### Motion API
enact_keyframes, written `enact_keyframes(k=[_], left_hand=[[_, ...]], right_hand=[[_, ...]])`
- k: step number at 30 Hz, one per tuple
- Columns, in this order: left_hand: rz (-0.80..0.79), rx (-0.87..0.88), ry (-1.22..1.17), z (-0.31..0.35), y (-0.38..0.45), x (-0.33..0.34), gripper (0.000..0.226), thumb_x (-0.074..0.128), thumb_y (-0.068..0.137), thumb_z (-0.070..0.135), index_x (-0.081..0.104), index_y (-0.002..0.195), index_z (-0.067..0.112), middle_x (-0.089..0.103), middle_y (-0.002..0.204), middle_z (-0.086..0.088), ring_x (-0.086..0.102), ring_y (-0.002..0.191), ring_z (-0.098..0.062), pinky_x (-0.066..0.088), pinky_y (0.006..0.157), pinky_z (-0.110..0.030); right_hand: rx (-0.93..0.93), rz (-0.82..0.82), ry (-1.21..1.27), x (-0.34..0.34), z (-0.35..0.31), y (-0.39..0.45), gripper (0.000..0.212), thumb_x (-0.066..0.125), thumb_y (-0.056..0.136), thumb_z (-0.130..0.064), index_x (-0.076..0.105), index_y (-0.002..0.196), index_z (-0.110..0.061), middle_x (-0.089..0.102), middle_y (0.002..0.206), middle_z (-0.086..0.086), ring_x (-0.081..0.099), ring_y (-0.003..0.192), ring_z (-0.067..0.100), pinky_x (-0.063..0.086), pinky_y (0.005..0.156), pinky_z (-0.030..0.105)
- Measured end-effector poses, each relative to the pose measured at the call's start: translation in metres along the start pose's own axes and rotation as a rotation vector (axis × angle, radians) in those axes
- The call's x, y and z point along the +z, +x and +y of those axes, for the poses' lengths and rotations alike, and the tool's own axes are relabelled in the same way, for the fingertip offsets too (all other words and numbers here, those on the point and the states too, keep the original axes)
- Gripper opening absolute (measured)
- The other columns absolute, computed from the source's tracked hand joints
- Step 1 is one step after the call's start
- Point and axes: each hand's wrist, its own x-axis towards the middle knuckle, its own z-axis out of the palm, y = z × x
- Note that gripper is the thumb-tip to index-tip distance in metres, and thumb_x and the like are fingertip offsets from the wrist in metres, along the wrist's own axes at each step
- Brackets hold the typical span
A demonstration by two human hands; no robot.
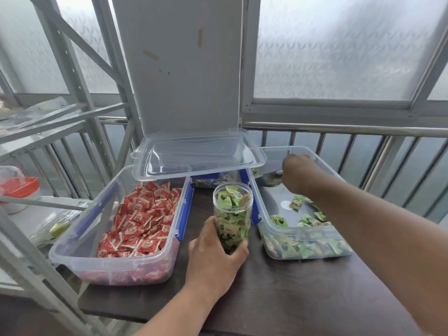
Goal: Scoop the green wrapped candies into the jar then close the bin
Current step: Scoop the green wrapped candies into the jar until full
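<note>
A clear jar (232, 209), filled nearly to its rim with green wrapped candies, stands upright on the dark table between two bins. My left hand (213, 253) grips its lower part. At the right sits an open clear bin (303, 248) with green wrapped candies (305, 219) scattered on its floor and piled at its near wall. My right hand (300, 175) reaches into the far part of this bin, shut on a metal scoop (270, 179) whose bowl points left and low. The bin's clear lid (196, 156) lies across the back bins.
A clear bin of red wrapped candies (135, 221) with blue latches stands at the left. A third bin (213, 181) sits behind, under the lid. A grey metal shelf frame (80, 110) rises at the left. A railing and frosted windows (339, 129) close off the back.
</note>
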Motion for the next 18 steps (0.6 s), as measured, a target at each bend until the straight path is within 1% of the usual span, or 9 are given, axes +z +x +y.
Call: enact_keyframes(k=[3, 6, 8, 9, 11, 13, 15, 17, 18], left_hand=[[0.001, -0.013, -0.001, -0.005, 0.001, 0.002, 0.07, 0.066, 0.079, 0.072, 0.041, 0.135, 0.04, 0.061, 0.127, 0.021, 0.052, 0.116, -0.019, 0.042, 0.106, -0.038], [-0.002, -0.014, -0.005, -0.006, 0.003, 0.004, 0.07, 0.064, 0.077, 0.075, 0.041, 0.134, 0.042, 0.062, 0.128, 0.022, 0.053, 0.117, -0.021, 0.043, 0.106, -0.039], [-0.005, -0.012, -0.001, -0.006, 0.003, 0.005, 0.067, 0.065, 0.077, 0.074, 0.04, 0.133, 0.043, 0.06, 0.127, 0.023, 0.051, 0.115, -0.02, 0.042, 0.104, -0.038], [-0.002, -0.011, -0.004, -0.006, 0.002, 0.004, 0.066, 0.065, 0.078, 0.073, 0.04, 0.131, 0.045, 0.059, 0.125, 0.024, 0.051, 0.114, -0.02, 0.042, 0.103, -0.037], [0.008, -0.003, -0.009, -0.005, 0.002, 0.004, 0.063, 0.066, 0.078, 0.072, 0.04, 0.128, 0.046, 0.059, 0.123, 0.025, 0.051, 0.112, -0.019, 0.042, 0.101, -0.036], [0.006, 0.002, 0.0, -0.005, 0.003, 0.004, 0.064, 0.066, 0.079, 0.071, 0.04, 0.13, 0.044, 0.059, 0.124, 0.024, 0.05, 0.111, -0.017, 0.041, 0.103, -0.035], [0.002, -0.003, 0.004, -0.006, 0.003, 0.004, 0.066, 0.066, 0.079, 0.072, 0.039, 0.132, 0.043, 0.059, 0.125, 0.023, 0.05, 0.113, -0.019, 0.041, 0.102, -0.035], [-0.003, -0.013, 0.009, -0.008, 0.004, 0.005, 0.069, 0.065, 0.078, 0.074, 0.039, 0.134, 0.043, 0.059, 0.127, 0.022, 0.051, 0.116, -0.021, 0.042, 0.102, -0.036], [-0.009, -0.019, 0.013, -0.008, 0.004, 0.005, 0.071, 0.065, 0.078, 0.074, 0.038, 0.136, 0.042, 0.059, 0.129, 0.022, 0.05, 0.117, -0.022, 0.041, 0.102, -0.036]], right_hand=[[0.007, -0.056, 0.021, 0.01, -0.004, 0.005, 0.028, 0.052, 0.095, -0.008, 0.062, 0.121, -0.003, 0.063, 0.119, 0.014, 0.059, 0.108, 0.03, 0.05, 0.089, 0.035], [-0.005, -0.004, 0.042, 0.016, -0.004, 0.01, 0.026, 0.052, 0.096, -0.007, 0.062, 0.121, -0.002, 0.062, 0.119, 0.014, 0.059, 0.11, 0.031, 0.051, 0.09, 0.036], [0.011, 0.018, 0.05, 0.024, -0.005, 0.011, 0.025, 0.055, 0.092, -0.008, 0.065, 0.115, -0.007, 0.063, 0.112, 0.013, 0.063, 0.102, 0.033, 0.055, 0.085, 0.039], [0.031, 0.033, 0.048, 0.027, -0.007, 0.01, 0.023, 0.056, 0.09, -0.009, 0.066, 0.111, -0.011, 0.062, 0.104, 0.01, 0.064, 0.094, 0.033, 0.057, 0.081, 0.041], [0.052, 0.102, 0.026, 0.026, -0.009, 0.008, 0.021, 0.054, 0.089, -0.012, 0.067, 0.104, -0.014, 0.055, 0.091, 0.006, 0.063, 0.081, 0.033, 0.057, 0.07, 0.04], [0.085, 0.161, -0.061, 0.023, -0.009, 0.009, 0.021, 0.053, 0.088, -0.014, 0.068, 0.103, -0.015, 0.057, 0.092, 0.008, 0.064, 0.081, 0.035, 0.053, 0.064, 0.036], [0.106, 0.132, -0.085, 0.025, -0.006, 0.012, 0.024, 0.053, 0.088, -0.015, 0.067, 0.107, -0.014, 0.06, 0.097, 0.01, 0.066, 0.089, 0.036, 0.056, 0.07, 0.038], [0.103, 0.014, -0.045, 0.033, -0.003, 0.015, 0.024, 0.052, 0.091, -0.016, 0.065, 0.111, -0.011, 0.061, 0.101, 0.011, 0.065, 0.096, 0.036, 0.057, 0.08, 0.041], [0.083, -0.041, -0.025, 0.036, -0.003, 0.016, 0.025, 0.052, 0.092, -0.015, 0.064, 0.113, -0.009, 0.064, 0.107, 0.012, 0.064, 0.101, 0.034, 0.056, 0.084, 0.039]])
